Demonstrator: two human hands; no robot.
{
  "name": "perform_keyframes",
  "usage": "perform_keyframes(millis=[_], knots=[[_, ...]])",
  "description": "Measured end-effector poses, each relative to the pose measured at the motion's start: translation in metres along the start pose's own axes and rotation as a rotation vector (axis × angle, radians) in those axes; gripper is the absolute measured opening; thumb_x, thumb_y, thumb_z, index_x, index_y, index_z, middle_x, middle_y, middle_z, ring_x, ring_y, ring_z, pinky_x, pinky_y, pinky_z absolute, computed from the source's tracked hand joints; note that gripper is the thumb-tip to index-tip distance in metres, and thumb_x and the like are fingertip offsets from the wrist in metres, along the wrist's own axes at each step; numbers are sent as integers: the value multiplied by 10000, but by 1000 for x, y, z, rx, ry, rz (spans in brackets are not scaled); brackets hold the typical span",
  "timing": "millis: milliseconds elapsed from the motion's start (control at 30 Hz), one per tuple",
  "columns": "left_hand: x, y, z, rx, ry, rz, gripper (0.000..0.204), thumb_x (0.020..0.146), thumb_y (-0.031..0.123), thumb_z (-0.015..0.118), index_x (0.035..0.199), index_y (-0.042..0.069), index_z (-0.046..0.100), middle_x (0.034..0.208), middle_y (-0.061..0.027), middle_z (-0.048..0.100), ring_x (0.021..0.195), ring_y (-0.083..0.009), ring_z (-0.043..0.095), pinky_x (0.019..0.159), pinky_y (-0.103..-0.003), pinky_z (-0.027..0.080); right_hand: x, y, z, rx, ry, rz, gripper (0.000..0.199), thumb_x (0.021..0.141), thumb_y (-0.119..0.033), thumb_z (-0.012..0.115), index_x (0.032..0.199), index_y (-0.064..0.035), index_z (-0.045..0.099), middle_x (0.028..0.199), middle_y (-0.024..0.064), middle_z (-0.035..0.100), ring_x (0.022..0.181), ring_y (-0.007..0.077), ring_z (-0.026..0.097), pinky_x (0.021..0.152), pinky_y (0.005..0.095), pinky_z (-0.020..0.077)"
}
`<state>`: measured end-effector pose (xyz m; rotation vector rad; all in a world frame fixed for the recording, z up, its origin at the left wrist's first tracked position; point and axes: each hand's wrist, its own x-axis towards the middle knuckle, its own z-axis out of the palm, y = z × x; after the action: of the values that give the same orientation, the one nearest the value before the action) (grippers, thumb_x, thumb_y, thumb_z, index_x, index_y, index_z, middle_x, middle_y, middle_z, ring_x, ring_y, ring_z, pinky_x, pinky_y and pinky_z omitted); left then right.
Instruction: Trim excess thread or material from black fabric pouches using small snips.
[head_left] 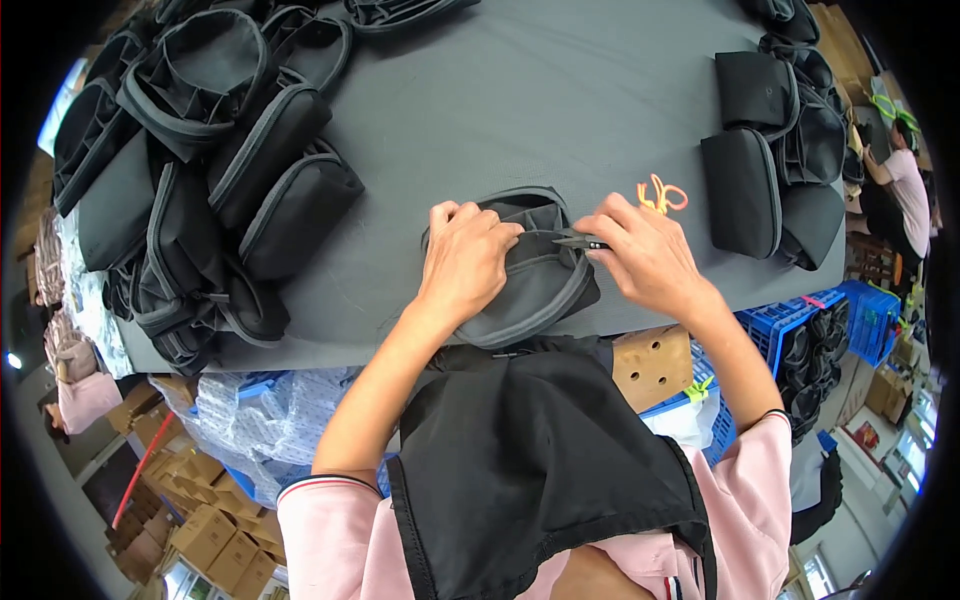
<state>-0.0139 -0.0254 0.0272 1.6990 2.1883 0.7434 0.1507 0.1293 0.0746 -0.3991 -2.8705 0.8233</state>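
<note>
A black zip pouch (535, 290) lies open on the grey table in front of me, its inner pocket showing. My left hand (468, 255) is closed on the pouch's left side, thumb and fingers pinching the edge of the inner pocket. In my right hand (645, 250) is a small pair of thread snips (580, 241), gripped between thumb and fingers. The blades point left, at the right part of the pocket edge. Whether they touch a thread is too small to tell. An orange cord (662, 195) shows just beyond my right hand.
Black pouches (285, 200) are heaped at the table's left, with a smaller stack (742, 190) at the right. Beyond the table (450, 110) edge stand blue crates (868, 320), a bubble-wrapped bundle (265, 420) and cardboard boxes (215, 540). Other people are at both sides.
</note>
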Motion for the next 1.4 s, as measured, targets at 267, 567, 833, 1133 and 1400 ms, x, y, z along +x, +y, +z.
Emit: perform_keyframes(millis=[267,567,833,1133,1400], knots=[[3,-3,1,8,-160,9,155,789,80,582,901,73,687,692,-24,550,769,-175,509,898,-365,283,29,15,2,-197,-159,-387,219,659,6,605,856,-82,573,794,31,482,735,194,548,704,347,426],[8,-4,0,40,-199,4,160,794,92,580,906,80,694,697,-24,557,777,-174,510,904,-369,280,41,22,7,-204,-112,-505,207,649,-27,592,850,-76,606,736,13,474,655,165,529,777,328,468],[10,-4,0,45,-225,-8,158,796,106,584,907,87,695,710,-22,574,789,-175,518,909,-375,277,37,25,12,-251,-48,-555,141,649,-73,591,787,-92,617,738,-16,491,619,144,505,742,299,471],[9,-4,1,28,-210,-24,160,800,103,581,910,92,697,714,-24,577,793,-171,521,916,-377,274,16,26,7,-118,79,-352,216,665,-53,659,878,-65,630,742,13,547,620,194,517,568,295,389],[-1,-11,7,-48,46,-177,140,785,51,571,920,57,612,772,-55,573,815,-226,521,886,-395,305,-27,6,36,643,358,365,214,751,5,645,945,-30,560,807,12,468,683,89,494,596,210,395]])
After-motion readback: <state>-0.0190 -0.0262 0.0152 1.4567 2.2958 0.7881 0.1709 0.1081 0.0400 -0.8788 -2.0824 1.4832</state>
